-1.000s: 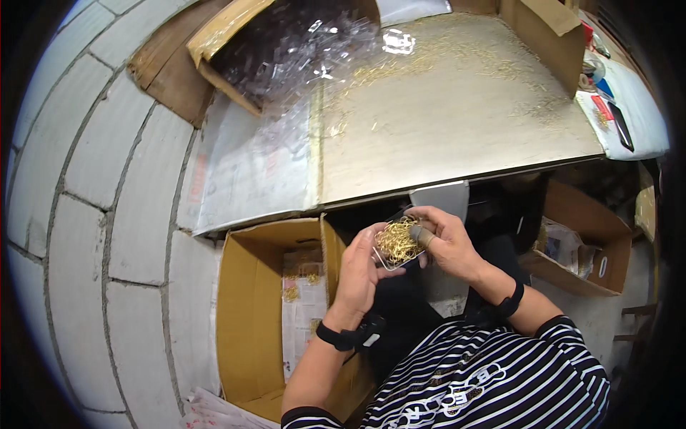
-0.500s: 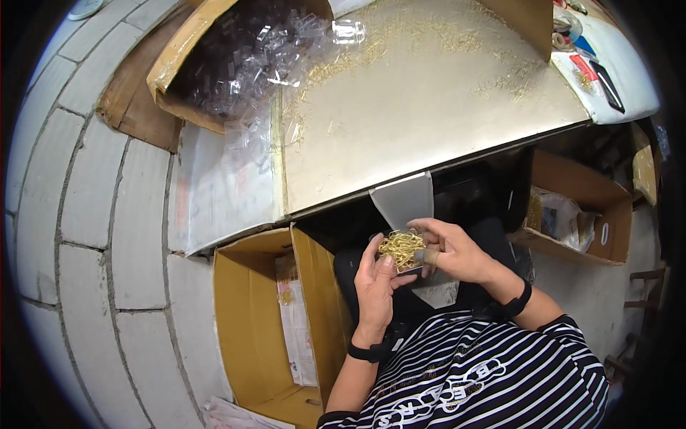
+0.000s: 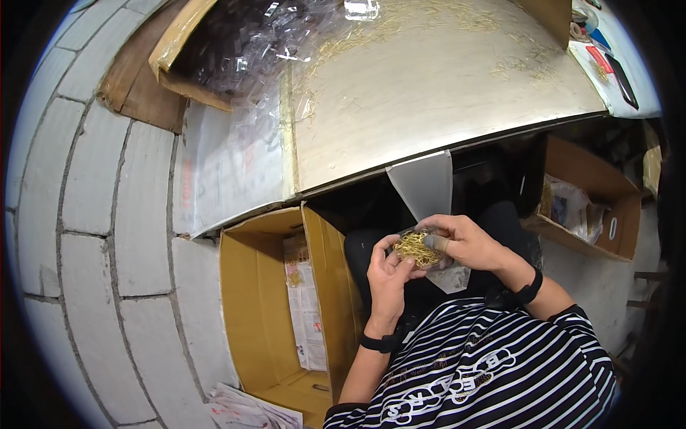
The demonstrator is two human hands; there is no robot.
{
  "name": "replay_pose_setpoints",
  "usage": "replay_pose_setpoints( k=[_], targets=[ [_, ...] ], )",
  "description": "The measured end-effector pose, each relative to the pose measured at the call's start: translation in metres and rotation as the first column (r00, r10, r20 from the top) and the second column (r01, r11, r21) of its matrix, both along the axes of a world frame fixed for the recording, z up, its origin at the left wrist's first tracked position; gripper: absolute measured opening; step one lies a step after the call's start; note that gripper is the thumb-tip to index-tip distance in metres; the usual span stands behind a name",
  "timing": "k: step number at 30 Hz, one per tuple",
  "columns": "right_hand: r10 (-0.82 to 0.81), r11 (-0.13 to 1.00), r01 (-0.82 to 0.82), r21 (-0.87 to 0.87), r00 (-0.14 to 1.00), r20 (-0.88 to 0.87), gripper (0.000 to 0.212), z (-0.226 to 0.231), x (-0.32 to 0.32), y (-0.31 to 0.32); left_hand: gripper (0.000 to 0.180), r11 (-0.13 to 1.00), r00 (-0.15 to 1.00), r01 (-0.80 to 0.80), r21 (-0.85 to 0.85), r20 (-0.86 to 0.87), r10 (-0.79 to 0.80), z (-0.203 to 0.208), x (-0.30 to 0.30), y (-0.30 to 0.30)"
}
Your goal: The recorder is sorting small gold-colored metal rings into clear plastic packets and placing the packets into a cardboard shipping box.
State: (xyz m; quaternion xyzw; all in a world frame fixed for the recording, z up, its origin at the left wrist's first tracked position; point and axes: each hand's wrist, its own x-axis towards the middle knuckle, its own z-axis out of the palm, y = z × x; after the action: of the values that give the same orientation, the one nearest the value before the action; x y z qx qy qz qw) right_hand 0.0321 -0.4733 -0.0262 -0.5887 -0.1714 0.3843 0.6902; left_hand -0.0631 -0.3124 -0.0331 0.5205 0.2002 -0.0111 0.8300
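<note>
Low over my lap I hold a small clear plastic box, heaped with thin gold-coloured wire pieces [image 3: 416,247]. My left hand [image 3: 389,277] grips its left side, with the thumb at the near edge and the fingers curled around the far side. From the right, my right hand [image 3: 468,244] closes on the box, its fingers along the far rim. A grey wrap covers the right thumb [image 3: 436,243], which lies against the wire pieces. The box's underside and most of its walls are hidden by my fingers.
Ahead, gold wire pieces [image 3: 350,43] lie scattered across the tabletop [image 3: 414,93]. A carton [image 3: 168,68] spills clear plastic boxes [image 3: 264,53] at far left. Below stand an open carton [image 3: 264,307] at left and another [image 3: 618,222] holding plastic bags at right.
Both hands and the box appear slightly further right as the whole view shifts. The right thumb has moved over the wire pieces, and the box seems tilted differently.
</note>
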Motion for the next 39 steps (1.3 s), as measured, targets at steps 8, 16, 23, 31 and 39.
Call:
replay_pose_setpoints(
  k=[8,16,23,31,39],
  targets=[
    [-0.064,0.995,0.073,-0.065,0.989,0.135,0.027,-0.004,0.0,0.007,0.038,0.981,0.993,0.106,-0.161,0.063,-0.097,0.007,-0.002,0.009],
    [-0.038,0.999,0.041,-0.017,0.988,0.152,0.024,-0.004,-0.006,0.016,0.032,0.999,0.999,0.03,-0.018,-0.028,-0.031,0.002,0.002,0.004],
    [-0.092,0.988,0.126,-0.091,0.945,0.313,0.022,-0.01,-0.007,0.018,0.029,1.0,0.999,-0.027,0.001,0.043,0.027,0.005,0.003,-0.004],
    [-0.15,0.986,0.165,-0.036,0.953,0.264,0.02,-0.012,-0.007,0.023,0.027,0.993,0.999,-0.019,0.119,0.031,0.016,-0.001,0.003,0.002],
    [-0.121,0.965,0.208,-0.163,0.896,0.428,0.018,-0.003,-0.009,0.019,0.028,0.994,0.998,-0.016,0.111,0.063,0.009,0.004,0.005,-0.004]
  ],
)
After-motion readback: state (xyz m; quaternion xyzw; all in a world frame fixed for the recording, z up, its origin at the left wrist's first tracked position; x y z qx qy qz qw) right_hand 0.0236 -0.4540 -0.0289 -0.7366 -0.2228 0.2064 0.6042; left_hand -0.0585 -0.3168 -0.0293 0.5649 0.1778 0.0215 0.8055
